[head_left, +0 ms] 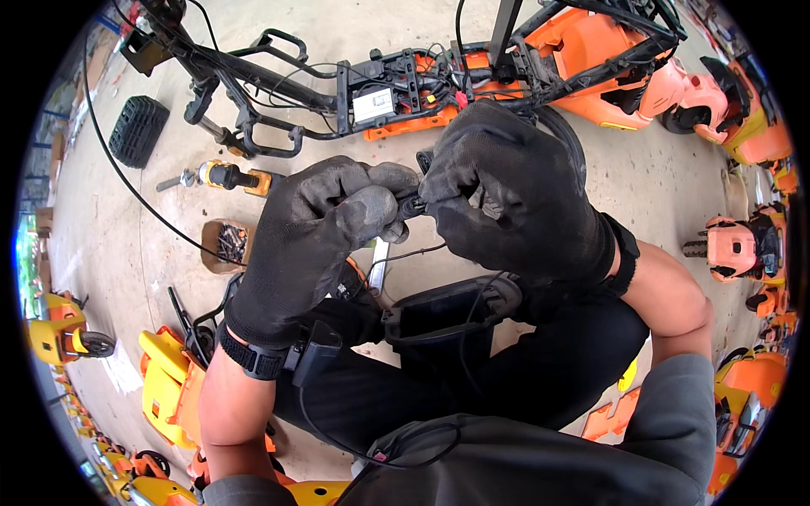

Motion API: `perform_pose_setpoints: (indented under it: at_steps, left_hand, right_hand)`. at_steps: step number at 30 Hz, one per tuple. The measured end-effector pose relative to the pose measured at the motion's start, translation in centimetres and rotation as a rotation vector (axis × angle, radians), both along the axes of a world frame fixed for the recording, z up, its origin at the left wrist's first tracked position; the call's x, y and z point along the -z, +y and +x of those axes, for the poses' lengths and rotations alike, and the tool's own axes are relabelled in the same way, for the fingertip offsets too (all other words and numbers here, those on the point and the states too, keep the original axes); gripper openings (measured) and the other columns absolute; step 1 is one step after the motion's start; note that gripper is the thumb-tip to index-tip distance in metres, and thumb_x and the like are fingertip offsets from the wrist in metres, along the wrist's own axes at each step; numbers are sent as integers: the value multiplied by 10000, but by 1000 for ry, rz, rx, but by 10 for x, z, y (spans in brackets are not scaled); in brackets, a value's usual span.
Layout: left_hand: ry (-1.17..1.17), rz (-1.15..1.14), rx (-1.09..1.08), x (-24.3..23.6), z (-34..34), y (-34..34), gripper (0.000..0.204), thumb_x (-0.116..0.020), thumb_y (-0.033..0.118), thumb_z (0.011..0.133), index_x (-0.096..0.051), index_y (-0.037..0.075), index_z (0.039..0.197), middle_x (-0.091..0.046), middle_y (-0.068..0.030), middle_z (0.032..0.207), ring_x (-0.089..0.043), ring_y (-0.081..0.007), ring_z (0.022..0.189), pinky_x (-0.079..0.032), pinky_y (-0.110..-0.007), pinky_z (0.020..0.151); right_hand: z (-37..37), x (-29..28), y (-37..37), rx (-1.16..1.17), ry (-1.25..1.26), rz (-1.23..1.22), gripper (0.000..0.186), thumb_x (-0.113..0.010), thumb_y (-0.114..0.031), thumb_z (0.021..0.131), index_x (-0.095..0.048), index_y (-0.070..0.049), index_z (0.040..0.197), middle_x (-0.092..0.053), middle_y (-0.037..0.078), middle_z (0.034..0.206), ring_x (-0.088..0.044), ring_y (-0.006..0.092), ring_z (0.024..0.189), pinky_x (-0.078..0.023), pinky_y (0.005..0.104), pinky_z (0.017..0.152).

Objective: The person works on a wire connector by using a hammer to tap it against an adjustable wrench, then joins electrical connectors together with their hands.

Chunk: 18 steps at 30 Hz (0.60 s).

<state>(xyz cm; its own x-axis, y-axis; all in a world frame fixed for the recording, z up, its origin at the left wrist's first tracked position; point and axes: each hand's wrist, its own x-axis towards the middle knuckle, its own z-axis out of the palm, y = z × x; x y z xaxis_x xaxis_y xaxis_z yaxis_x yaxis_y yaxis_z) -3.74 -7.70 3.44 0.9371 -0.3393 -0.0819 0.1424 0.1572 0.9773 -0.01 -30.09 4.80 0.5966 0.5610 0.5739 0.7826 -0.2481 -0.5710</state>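
Note:
Both my hands wear black work gloves and meet in front of me, closed in a pinch. My left hand [316, 232] grips a small black part [412, 206], which looks like a cable connector, between thumb and fingertips. At its other side my right hand [515, 194] has its fingers closed, though the glove hides exactly what they pinch. A thin black cable [415, 252] hangs just below the fingers. Under my hands, between my legs, lies a black hollow housing [451, 312]. Beyond them stands a black scooter frame [342, 101] with exposed wiring and a white-labelled box [374, 105].
On the floor to the left are a yellow and black power tool [236, 177], a small box of screws [228, 242] and a black ribbed mat [139, 131]. Yellow body panels [164, 388] lie near my left arm. Orange scooters [734, 249] line the right side.

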Motion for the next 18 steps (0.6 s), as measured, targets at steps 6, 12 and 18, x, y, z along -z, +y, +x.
perform_pose_setpoints:
  at_steps: [6,12,18]
  left_hand:
    - [-64,122,53,-1,3,4,343,-649,272,931,-645,-57,1027,-686,-111,983,-618,-106,829,-512,-260,751]
    - [5,110,46,7,4,9,401,-662,343,926,-607,-38,1035,-654,-108,967,-626,-145,838,-509,-289,775]
    - [-49,85,24,2,7,8,485,-636,391,929,-616,-36,1159,-669,-90,1025,-624,-117,896,-489,-250,783]
  right_hand:
    - [0,4,7,26,-312,-39,206,-711,-14,623,-623,-43,808,-603,105,853,-596,255,752,-491,342,660]
    - [10,-2,-1,14,79,67,121,-687,-38,736,-618,-29,836,-570,58,784,-562,164,656,-453,281,596]
    - [4,6,-6,-64,631,263,130,-661,-123,866,-629,1,889,-624,23,805,-538,51,629,-439,217,561]
